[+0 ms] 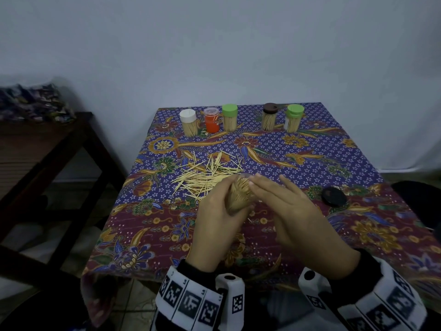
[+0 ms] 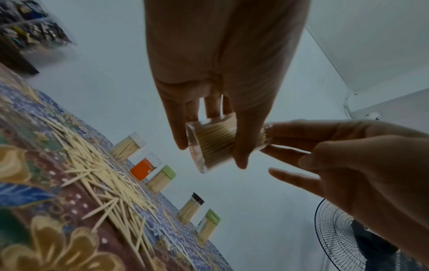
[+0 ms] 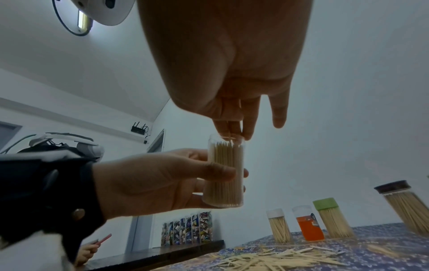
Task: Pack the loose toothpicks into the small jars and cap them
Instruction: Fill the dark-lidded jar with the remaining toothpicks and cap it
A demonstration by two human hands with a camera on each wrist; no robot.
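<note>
Toothpicks lie scattered on the batik-covered table in the head view, just beyond both hands; the left hand wraps a clear jar held above the cloth, mouth tilted away and up, while the right hand reaches its straight fingers to that mouth. Five filled jars stand in a row at the far edge, and a black cap lies to the right, apart from the hands. From the left wrist, the jar shows its thick clear base toward the camera, thumb and fingers of the left hand clamped round its wall, the packed sticks running along its long axis toward the right hand. From the right wrist, the jar stands nearly upright, sticks vertical with tips just below the rim; the right hand's fingertips bunch together at the opening, and I cannot tell whether they pinch a stick. The jar looks light, rigid and smooth, so slippery; gripping mid-wall, as here, seems soundest. Single toothpicks are light, stiff and snap easily, best pinched near the middle and fed in lengthwise.
</note>
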